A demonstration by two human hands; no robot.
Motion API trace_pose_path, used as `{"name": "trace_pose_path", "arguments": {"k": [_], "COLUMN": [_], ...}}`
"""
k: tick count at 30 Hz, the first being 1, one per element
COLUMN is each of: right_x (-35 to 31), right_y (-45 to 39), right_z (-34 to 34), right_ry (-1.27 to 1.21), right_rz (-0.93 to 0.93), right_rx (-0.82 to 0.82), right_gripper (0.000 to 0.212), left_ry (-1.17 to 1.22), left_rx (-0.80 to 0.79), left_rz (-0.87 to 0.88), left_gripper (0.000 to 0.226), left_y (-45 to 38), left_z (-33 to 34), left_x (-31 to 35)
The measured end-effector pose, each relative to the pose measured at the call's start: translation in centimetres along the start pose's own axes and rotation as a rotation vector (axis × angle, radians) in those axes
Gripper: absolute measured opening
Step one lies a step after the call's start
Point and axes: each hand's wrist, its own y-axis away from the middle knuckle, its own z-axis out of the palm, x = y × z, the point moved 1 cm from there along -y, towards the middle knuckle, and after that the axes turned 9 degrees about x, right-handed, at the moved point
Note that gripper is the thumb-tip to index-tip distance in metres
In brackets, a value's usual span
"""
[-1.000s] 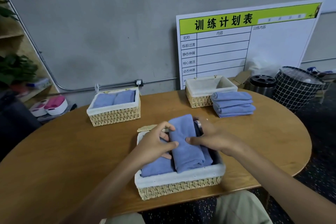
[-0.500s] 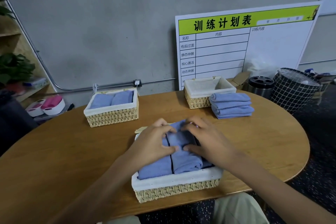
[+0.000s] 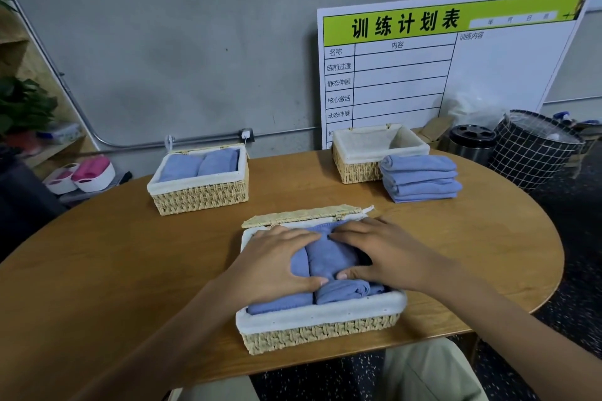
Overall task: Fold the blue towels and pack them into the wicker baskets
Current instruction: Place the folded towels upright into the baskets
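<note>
Blue terry lay directly under my fingers: both hands were spread flat, fingers straight, pressing rather than gripping. My left hand (image 3: 277,265) bore on the left-hand folded towel (image 3: 280,301) and my right hand (image 3: 387,257) on the middle towel (image 3: 329,259), thumbs nearly meeting across it. The towels ran lengthwise away from me, side by side, their long axis along the near basket (image 3: 321,329), whose hinged lid (image 3: 303,215) lay open at the far rim. I judged a narrow gap remained along the right wall, where a third fold (image 3: 374,289) sat bunched, closest to my right hand. Beyond, well apart on the wooden table (image 3: 130,270), the far-left basket (image 3: 198,185) held two folded towels, while the far-right basket (image 3: 374,153) showed only its white liner. A stack of folded towels (image 3: 420,177) stood touching that basket's front corner, nearer my right hand, and I judged it the next load to pack. A green-headed schedule board (image 3: 449,65) leaned against the wall behind.
</note>
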Motion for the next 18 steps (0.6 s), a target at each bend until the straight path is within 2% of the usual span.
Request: {"name": "trace_pose_path", "arguments": {"k": [7,15,18], "right_x": [0.7,0.5,0.2], "right_y": [-0.1,-0.4,-0.1], "right_z": [-2.2,-0.9,-0.6], "right_ry": [-0.173,0.008,-0.017], "right_rz": [-0.012,-0.012,0.012], "right_rx": [-0.058,-0.085,-0.090], "right_gripper": [0.088,0.119,0.103], "left_ry": [0.096,0.068,0.020], "left_rx": [-0.069,-0.043,-0.043], "left_rz": [-0.049,-0.038,-0.026], "left_gripper": [0.086,0.098,0.107], "left_y": [0.2,0.0,-0.1], "left_z": [-0.5,0.0,0.4], "left_x": [-0.2,-0.2,-0.4]}}
